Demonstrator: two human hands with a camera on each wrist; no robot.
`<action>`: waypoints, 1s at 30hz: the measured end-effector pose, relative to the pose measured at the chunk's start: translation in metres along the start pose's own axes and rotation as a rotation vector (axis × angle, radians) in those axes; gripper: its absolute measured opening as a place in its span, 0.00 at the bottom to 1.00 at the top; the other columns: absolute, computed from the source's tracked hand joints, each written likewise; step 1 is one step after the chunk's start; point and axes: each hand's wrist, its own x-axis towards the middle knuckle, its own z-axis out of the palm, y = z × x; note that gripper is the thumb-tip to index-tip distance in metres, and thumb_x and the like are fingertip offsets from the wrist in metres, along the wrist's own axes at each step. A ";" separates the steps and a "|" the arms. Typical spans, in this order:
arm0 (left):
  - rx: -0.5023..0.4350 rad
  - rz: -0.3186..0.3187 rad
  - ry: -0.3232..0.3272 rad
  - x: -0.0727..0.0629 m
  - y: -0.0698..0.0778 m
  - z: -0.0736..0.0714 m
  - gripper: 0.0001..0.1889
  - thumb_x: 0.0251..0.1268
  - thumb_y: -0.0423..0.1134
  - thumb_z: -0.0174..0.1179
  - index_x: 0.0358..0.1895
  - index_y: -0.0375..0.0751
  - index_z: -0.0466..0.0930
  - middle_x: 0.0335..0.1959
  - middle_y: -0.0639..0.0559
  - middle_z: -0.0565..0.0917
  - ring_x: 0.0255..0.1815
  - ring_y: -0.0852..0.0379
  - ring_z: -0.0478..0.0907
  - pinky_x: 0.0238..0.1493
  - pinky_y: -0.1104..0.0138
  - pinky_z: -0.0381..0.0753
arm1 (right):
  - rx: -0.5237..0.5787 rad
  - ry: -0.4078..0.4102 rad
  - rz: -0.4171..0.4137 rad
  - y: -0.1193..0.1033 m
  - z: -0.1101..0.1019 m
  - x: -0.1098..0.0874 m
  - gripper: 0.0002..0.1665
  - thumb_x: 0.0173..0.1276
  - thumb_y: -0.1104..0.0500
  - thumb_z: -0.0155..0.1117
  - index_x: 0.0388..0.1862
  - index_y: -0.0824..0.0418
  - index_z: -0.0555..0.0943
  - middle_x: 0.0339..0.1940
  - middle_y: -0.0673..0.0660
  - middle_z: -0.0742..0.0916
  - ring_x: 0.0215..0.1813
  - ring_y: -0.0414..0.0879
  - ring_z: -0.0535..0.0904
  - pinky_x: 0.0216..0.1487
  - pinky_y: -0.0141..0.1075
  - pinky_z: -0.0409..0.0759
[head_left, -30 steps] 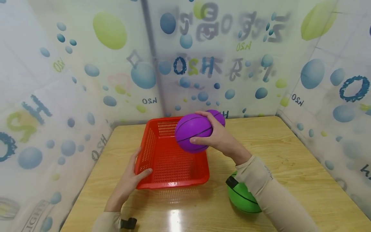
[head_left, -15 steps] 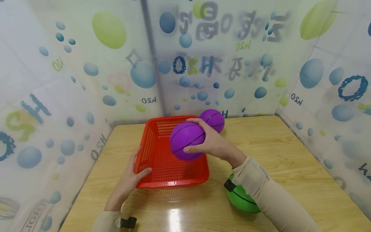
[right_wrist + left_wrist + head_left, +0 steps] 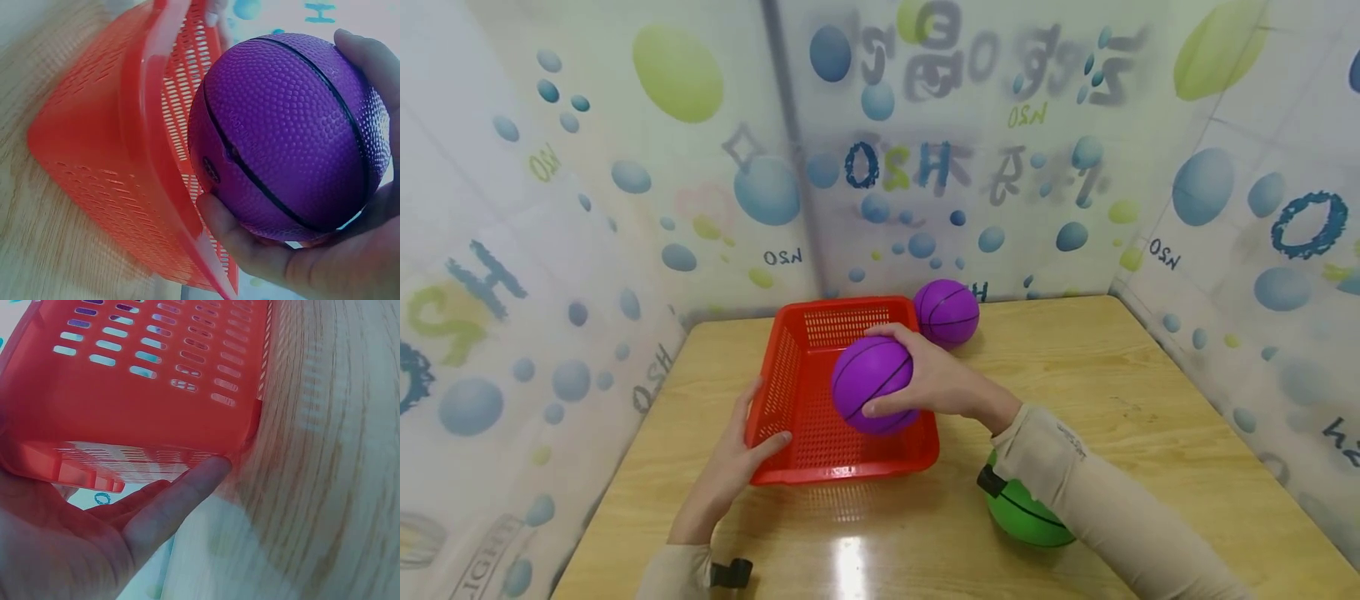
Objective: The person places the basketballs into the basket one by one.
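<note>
A small purple basketball with black lines is held in my right hand, over the right part of a red plastic basket. Thumb and fingers spread round the ball from its right side. The right wrist view shows the ball's pebbled surface beside the basket's rim. My left hand grips the basket's left side, its thumb over the rim near the front corner and its fingers along the outer wall. In the left wrist view the thumb lies against the slotted red basket.
Another purple basketball rests on the table behind the basket's back right corner. A green ball sits at the front right, partly hidden by my right sleeve. The wooden table meets bubble-patterned curtains at the back and sides.
My right hand has moved left and down with the purple basketball, further over the basket. More of the rear purple basketball shows now. The left hand has stayed on the basket.
</note>
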 end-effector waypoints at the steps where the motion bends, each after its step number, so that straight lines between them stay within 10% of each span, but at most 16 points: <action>1: -0.003 0.001 -0.001 0.000 0.000 0.000 0.53 0.80 0.40 0.67 0.94 0.60 0.39 0.88 0.36 0.57 0.74 0.35 0.76 0.75 0.43 0.71 | -0.016 -0.006 0.001 -0.001 0.001 0.001 0.59 0.58 0.42 0.90 0.84 0.33 0.66 0.73 0.55 0.79 0.65 0.56 0.85 0.62 0.54 0.88; 24: 0.005 -0.006 0.001 0.000 -0.002 -0.001 0.54 0.79 0.41 0.68 0.94 0.63 0.37 0.91 0.36 0.52 0.79 0.31 0.71 0.79 0.36 0.66 | -0.317 0.004 0.005 -0.011 0.022 0.002 0.61 0.54 0.34 0.90 0.83 0.39 0.71 0.70 0.57 0.78 0.62 0.54 0.84 0.56 0.50 0.89; 30: -0.004 0.002 -0.003 0.000 0.000 -0.001 0.54 0.80 0.41 0.68 0.94 0.62 0.37 0.91 0.37 0.51 0.78 0.32 0.72 0.80 0.36 0.64 | -0.496 -0.112 0.052 -0.014 0.026 0.000 0.50 0.64 0.41 0.87 0.83 0.42 0.74 0.69 0.59 0.79 0.64 0.55 0.80 0.62 0.54 0.86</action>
